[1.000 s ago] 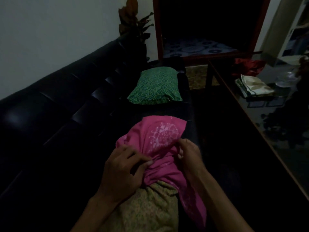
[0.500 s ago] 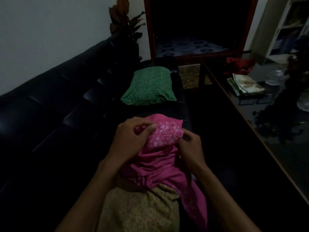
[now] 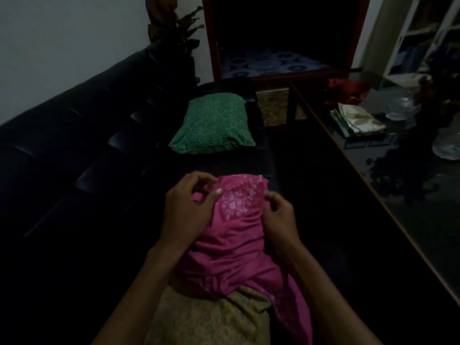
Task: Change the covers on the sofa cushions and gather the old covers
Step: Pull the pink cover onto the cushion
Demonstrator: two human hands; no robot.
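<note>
Presently catalogued, item by item.

Pink cover (image 3: 239, 235): magenta cloth with a pale floral print at its far end, bunched in folds over the far part of a cushion that lies along the sofa seat, right in front of the person. One loose flap trails down the near right side.

Cushion (image 3: 211, 319): olive-yellow patterned cloth, near end bare, far end inside the pink cover.

Left hand (image 3: 189, 207): at the far left corner of the pink cover, fingers curled, thumb and forefinger pinching a fold of the cloth.

Right hand (image 3: 278, 217): on the right edge of the pink cover, fingers bent and gripping the cloth beside the floral print.

Green cushion (image 3: 214, 128): scalloped wave pattern, lying flat on the seat farther along, well apart from the hands.

Sofa (image 3: 74, 158): black, tufted, set against a pale wall.

Potted plant (image 3: 174, 28): dark leaves, behind the far end of the sofa.

Glass-topped table (image 3: 373, 175): to the right, dark and reflective. On it lie a folded cloth (image 3: 358, 123) (pale, with a leaf print), a red cloth (image 3: 348, 90) crumpled beyond that, and clear glassware (image 3: 448, 143) at the right edge, too dim to identify further.
</note>
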